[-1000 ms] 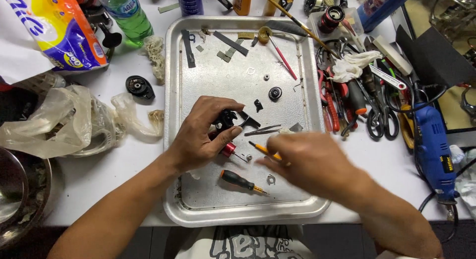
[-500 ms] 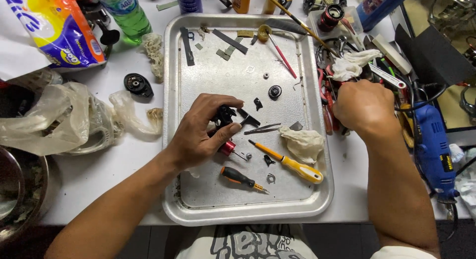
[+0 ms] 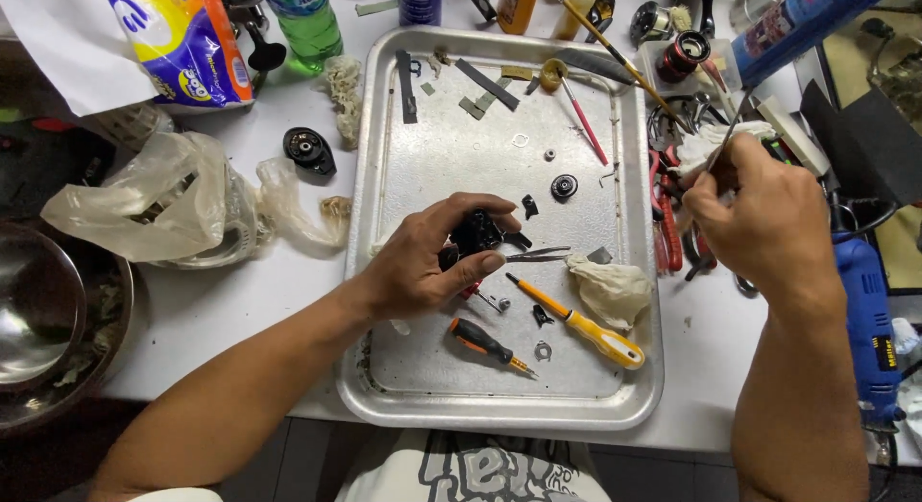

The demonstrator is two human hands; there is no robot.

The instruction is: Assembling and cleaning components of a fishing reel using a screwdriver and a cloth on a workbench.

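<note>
Since the earlier frame the right hand point(image 3: 759, 223) has lifted slightly at the tool pile right of the tray and now pinches a thin metal pick point(image 3: 722, 142) between closed fingers; the left hand point(image 3: 423, 262) has not shifted.

Landmark: metal tray point(image 3: 384, 367), centre of the white table.

- Upper left of the tray: large soft package point(image 3: 182, 41), yellow and blue print with a white fold, lying flat.
- Left of the tray: crumpled clear plastic bag point(image 3: 144, 199); beyond it, a steel bowl point(image 3: 43, 310) at the table edge.
- Right of the tray: blue power drill point(image 3: 869, 319), lengthwise along the table edge.
- Above the tray's top-left corner: green bottle point(image 3: 303, 17), upright, label partly out of view.
- Above the tray's top-right corner: blue cylindrical can point(image 3: 797, 22), lying tilted.
- Inside the tray, lower right: yellow-handled screwdriver point(image 3: 586, 324), beside a crumpled white rag point(image 3: 610, 286).
- Inside the tray, lower centre: short black-and-orange screwdriver point(image 3: 485, 343).
- Inside the tray, centre: small black part point(image 3: 477, 233), gripped by the left hand, fingers curled tight around it.
- Between the bag and the tray: black round cap point(image 3: 307, 148) on the table.
</note>
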